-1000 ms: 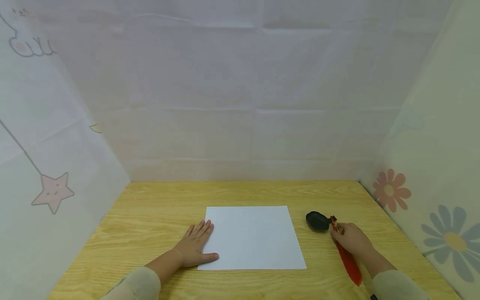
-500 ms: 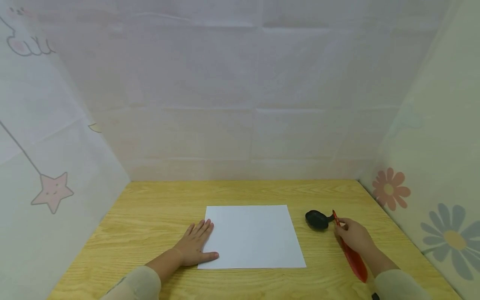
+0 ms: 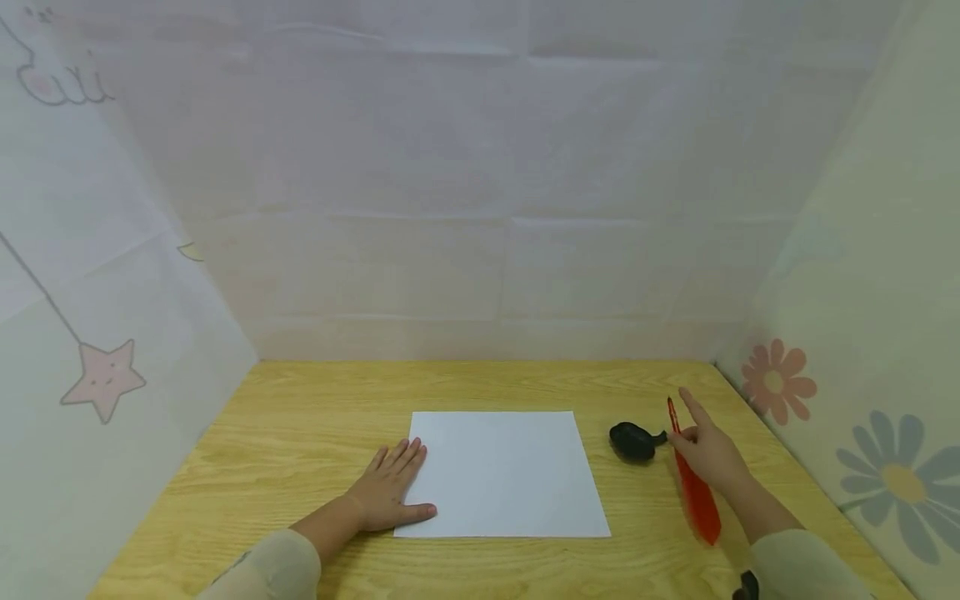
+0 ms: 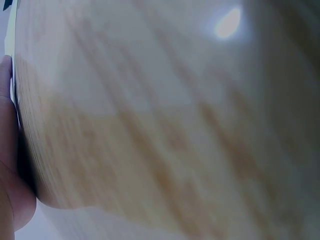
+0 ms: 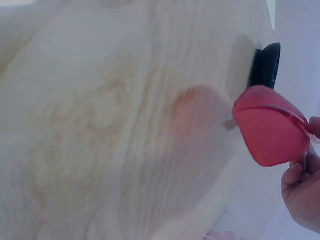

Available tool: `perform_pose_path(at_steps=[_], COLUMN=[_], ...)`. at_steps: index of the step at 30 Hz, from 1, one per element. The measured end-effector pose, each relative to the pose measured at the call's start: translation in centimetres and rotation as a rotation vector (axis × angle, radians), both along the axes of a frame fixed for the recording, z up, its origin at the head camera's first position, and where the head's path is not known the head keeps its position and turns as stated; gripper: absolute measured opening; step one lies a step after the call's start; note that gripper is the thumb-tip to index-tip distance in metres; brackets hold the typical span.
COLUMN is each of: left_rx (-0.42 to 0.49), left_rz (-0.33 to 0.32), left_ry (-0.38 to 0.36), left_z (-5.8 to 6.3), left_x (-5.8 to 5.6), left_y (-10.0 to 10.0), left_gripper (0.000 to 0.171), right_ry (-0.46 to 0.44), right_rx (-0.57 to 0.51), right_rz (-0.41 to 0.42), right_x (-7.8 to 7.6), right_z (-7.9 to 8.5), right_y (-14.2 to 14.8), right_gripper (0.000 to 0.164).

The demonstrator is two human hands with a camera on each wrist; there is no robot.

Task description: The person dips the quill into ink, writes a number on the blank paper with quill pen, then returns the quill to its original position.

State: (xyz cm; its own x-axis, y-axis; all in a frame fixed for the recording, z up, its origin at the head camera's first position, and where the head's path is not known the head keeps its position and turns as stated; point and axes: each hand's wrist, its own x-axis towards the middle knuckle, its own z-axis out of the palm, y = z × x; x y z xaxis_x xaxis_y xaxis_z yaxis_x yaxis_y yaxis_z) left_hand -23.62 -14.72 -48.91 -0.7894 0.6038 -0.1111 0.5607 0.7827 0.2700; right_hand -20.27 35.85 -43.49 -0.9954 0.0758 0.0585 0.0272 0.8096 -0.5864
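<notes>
My left hand (image 3: pixel 390 492) lies flat with spread fingers over the left edge of a white sheet of paper (image 3: pixel 510 475). In the left wrist view only part of that hand (image 4: pixel 10 175) shows at the left edge. My right hand (image 3: pixel 708 450) pinches a red feather quill pen (image 3: pixel 697 500), its index finger stretched out forward. The quill's dark tip points away from me and its broad feather end toward me. From the right wrist, the red feather (image 5: pixel 272 127) rises over the table. A small black dish with a short handle (image 3: pixel 633 442) sits just left of the quill.
Everything rests on a yellow wood-grain table (image 3: pixel 300 417). A pale cloth wall (image 3: pixel 480 208) rises behind it, with printed cloth on both sides. A small black object (image 3: pixel 746 586) shows beside the right sleeve at the front.
The right hand has shifted the quill slightly forward, its tip now farther from me, and the index finger has straightened out. The left hand and paper have stayed put.
</notes>
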Motion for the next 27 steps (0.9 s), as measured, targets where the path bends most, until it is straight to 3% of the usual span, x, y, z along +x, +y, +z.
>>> perform_pose_path(at_steps=[9,19,27], left_rx=[0.031,0.049,0.011], left_rz=[-0.011,-0.001,0.011], left_ry=[-0.013,0.015,0.016], left_z=[-0.1,-1.1,-1.6], left_x=[0.0,-0.3,-0.6], left_y=[-0.1,-0.2,-0.3], left_gripper=[0.1,0.102,0.102], right_ry=[0.005,0.074,0.232], right_rx=[-0.038,-0.083,-0.112], right_rz=[0.009,0.013,-0.031], right_x=[-0.3,-0.6,-0.9], right_z=[0.7,1.5,2.4], right_y=[-0.9,-1.7,-2.4], right_gripper=[0.052,0.049,0.052])
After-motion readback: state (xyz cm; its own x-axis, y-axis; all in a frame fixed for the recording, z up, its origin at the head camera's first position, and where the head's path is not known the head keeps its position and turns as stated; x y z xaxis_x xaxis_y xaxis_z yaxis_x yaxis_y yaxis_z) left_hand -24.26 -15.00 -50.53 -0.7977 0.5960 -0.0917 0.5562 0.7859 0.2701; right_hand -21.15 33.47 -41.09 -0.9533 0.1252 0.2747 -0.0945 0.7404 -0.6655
